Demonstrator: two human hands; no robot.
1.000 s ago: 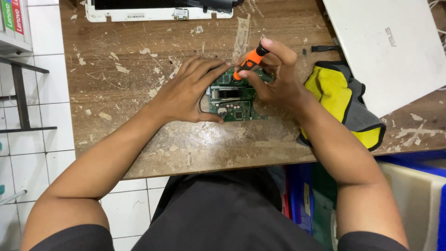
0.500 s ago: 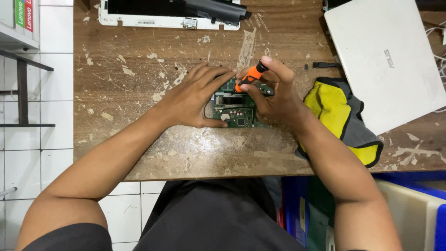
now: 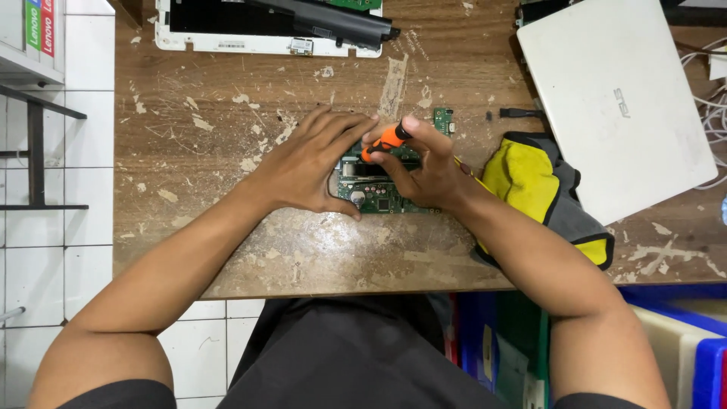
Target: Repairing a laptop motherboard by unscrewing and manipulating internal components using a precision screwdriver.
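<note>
- Green circuit board [image 3: 376, 193]: lies flat on the worn wooden table [image 3: 227, 151], near the middle of its front half, directly under both of your hands; only its centre strip and lower edge show between them.
- Orange-handled screwdriver [image 3: 384, 141]: tilted, its handle angled up and to the right, its tip pointing down at the upper part of the board; the tip itself is hidden by your fingers.
- Your right hand [image 3: 424, 170]: fingers curled closed around the screwdriver, thumb and forefinger pinching the orange handle, heel of the hand over the board's right end.
- Your left hand [image 3: 310, 163]: fingers stretched out flat and close together, holding no tool, pressing on the board's left edge, fingertips just beside the screwdriver.
- Small green board piece [image 3: 443, 120]: on the table just above your right hand, apart from the main board.
- Yellow and grey cloth [image 3: 541, 189]: crumpled just right of your right wrist, partly under your forearm.
- Closed white laptop [image 3: 617, 98]: lying at an angle at the table's right end, beside the cloth.
- Opened white laptop base [image 3: 265, 34]: at the far edge, with a long black battery [image 3: 333, 23] lying across it.
- Blue bins [image 3: 681, 348]: below the table's front edge on your right.
</note>
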